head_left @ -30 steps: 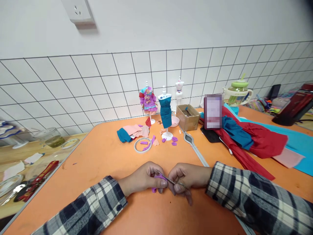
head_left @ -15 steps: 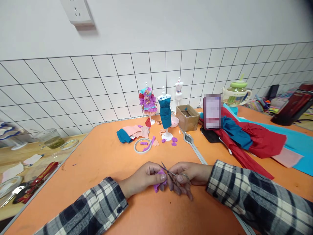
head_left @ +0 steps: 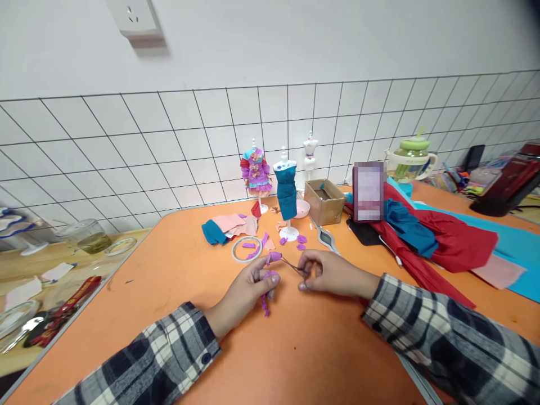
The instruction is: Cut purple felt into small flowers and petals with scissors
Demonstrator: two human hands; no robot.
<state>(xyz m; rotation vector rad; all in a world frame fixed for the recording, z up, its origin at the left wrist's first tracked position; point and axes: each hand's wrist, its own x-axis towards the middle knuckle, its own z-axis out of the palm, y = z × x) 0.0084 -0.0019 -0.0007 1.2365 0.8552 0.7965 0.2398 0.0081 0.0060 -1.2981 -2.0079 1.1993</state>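
Observation:
My left hand [head_left: 250, 289] pinches a purple piece of crepe paper [head_left: 265, 305], and part of it hangs below the fingers. My right hand [head_left: 331, 271] is closed around the handles of small scissors [head_left: 292, 265], whose blades point left. At the blade tips, just above my left fingers, is another purple scrap [head_left: 274, 257]; whether it is joined to the held paper I cannot tell. Beyond my hands stands a small white dress form wrapped in teal paper [head_left: 287, 194]. Small purple bits [head_left: 301, 246] lie by its base.
A tape roll [head_left: 234, 256] and folded paper sheets [head_left: 230, 224] lie ahead on the left. Behind are a dressed form [head_left: 257, 171], a bare form [head_left: 310, 149] and a cardboard box [head_left: 329, 209]. Rightward are a phone [head_left: 368, 194], red crepe paper [head_left: 459, 242] and a jug [head_left: 411, 163].
The scissors and my right hand have moved up and away from my left fingers. A purple scrap now sits at the blade tips, and more purple paper hangs from my left hand.

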